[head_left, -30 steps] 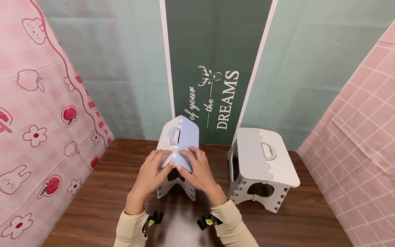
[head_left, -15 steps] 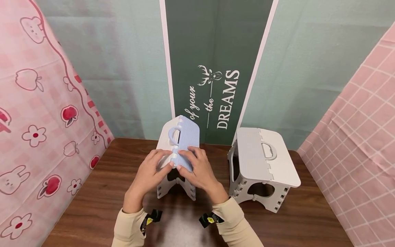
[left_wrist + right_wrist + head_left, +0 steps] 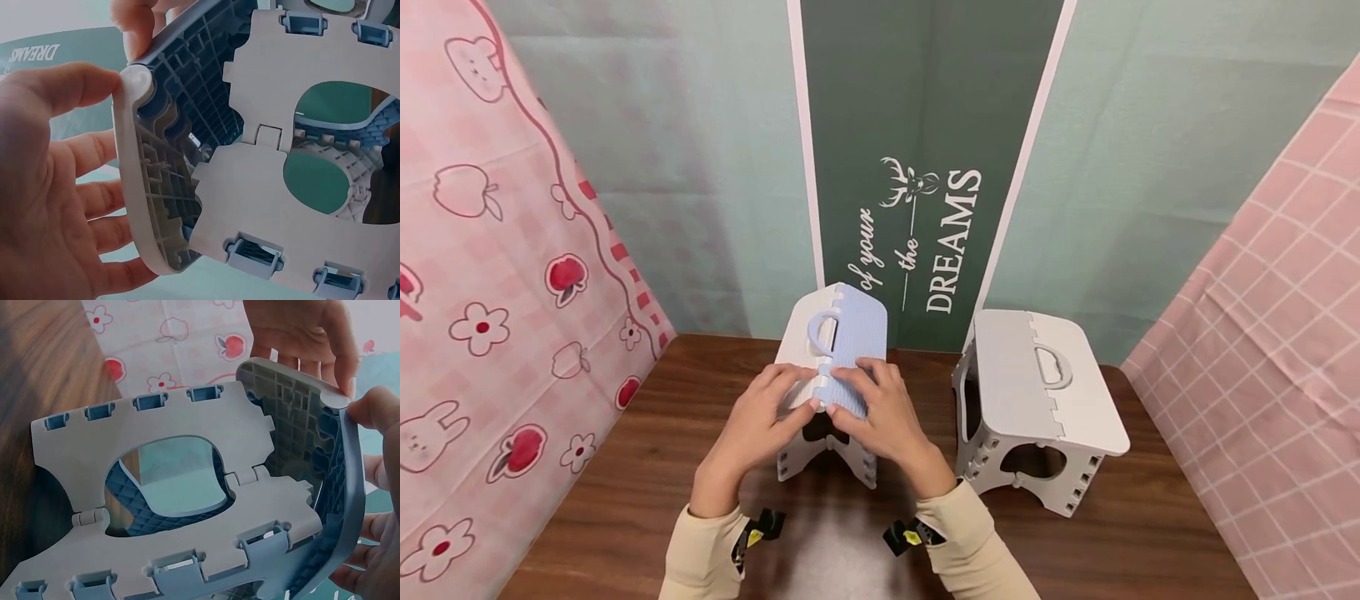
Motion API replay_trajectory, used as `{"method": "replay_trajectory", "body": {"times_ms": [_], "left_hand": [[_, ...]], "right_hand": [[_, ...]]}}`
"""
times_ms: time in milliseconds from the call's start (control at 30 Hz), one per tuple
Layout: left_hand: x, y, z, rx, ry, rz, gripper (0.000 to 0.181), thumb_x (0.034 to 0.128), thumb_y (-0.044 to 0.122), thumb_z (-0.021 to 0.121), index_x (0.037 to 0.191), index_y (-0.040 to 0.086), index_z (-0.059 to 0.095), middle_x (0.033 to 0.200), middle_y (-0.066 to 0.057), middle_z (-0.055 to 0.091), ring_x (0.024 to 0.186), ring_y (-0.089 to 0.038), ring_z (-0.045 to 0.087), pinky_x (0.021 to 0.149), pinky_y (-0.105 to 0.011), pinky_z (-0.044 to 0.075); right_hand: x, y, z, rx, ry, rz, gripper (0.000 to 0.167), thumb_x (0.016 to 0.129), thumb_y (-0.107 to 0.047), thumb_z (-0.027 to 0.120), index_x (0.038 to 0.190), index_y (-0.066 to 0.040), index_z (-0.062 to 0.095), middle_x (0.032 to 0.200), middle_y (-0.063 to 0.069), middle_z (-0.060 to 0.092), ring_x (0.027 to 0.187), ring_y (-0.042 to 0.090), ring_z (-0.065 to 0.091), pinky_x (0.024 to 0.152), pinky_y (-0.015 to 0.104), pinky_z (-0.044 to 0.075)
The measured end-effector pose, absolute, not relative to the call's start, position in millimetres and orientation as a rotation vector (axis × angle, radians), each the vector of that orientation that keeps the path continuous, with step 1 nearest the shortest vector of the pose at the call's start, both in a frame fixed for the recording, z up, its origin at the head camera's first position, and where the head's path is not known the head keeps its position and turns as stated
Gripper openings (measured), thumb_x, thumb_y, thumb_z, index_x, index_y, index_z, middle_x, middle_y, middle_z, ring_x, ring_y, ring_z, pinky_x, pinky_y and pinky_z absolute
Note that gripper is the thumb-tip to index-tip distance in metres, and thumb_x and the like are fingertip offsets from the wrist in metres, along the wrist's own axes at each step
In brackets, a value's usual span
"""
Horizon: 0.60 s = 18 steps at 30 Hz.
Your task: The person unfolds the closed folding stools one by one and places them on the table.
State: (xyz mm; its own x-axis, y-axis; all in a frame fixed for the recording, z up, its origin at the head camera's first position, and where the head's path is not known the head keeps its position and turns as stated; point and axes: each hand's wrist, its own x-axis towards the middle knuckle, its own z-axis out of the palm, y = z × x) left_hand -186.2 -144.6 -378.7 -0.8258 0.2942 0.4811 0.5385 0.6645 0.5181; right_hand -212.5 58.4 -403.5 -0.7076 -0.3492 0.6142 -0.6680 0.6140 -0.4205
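A folding step stool (image 3: 857,325), with one white and one light blue top panel, stands half folded on the table, its top peaked along the hinge like a roof. My left hand (image 3: 760,421) lies on the white panel (image 3: 128,181), thumb tip at the near end of the ridge. On the blue panel (image 3: 353,506) rests my right hand (image 3: 887,417), its thumb beside the left one. Both hands touch the top from outside with slightly bent fingers. In the wrist views the grey-white end legs (image 3: 250,187) show a hinge bent at their middle.
A second folding stool (image 3: 1045,392), grey and white, stands fully unfolded to the right. Brown wooden table (image 3: 625,500) lies beneath both. Behind hangs a green cloth (image 3: 917,100) with lettering; pink cloths (image 3: 497,333) flank the sides.
The blue and white stool has spread a little wider, its panels and legs edging apart and the ridge slightly lower. My left wrist has shifted left; both hands stay on the panels.
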Motion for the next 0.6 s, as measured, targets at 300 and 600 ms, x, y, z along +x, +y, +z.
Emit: {"method": "replay_trajectory", "body": {"times_ms": [300, 600], "left_hand": [[-183.8, -148.4, -379.9, -0.694, -2.534, -0.915, 0.037, 0.0855, 0.030, 0.063, 0.118, 0.013, 0.063, 0.114, -0.007, 0.054, 0.099, -0.026, 0.053, 0.078, -0.047, 0.043], [-185.0, -148.3, -382.0, -0.691, -2.552, -0.862, 0.036, 0.0847, 0.032, 0.064, 0.116, 0.014, 0.064, 0.115, -0.007, 0.055, 0.099, -0.026, 0.054, 0.075, -0.049, 0.041]], "right_hand": [[-209.5, 56.7, -403.4, 0.819, -2.347, 0.824, 0.041, 0.076, -0.038, 0.065, 0.111, -0.017, 0.066, 0.114, 0.015, 0.051, 0.095, 0.029, 0.046, 0.074, 0.043, 0.040], [-209.8, 59.8, -400.7, 0.837, -2.359, 0.779, 0.040, 0.075, -0.039, 0.066, 0.109, -0.019, 0.067, 0.112, 0.016, 0.052, 0.097, 0.031, 0.045, 0.075, 0.045, 0.040]]}}
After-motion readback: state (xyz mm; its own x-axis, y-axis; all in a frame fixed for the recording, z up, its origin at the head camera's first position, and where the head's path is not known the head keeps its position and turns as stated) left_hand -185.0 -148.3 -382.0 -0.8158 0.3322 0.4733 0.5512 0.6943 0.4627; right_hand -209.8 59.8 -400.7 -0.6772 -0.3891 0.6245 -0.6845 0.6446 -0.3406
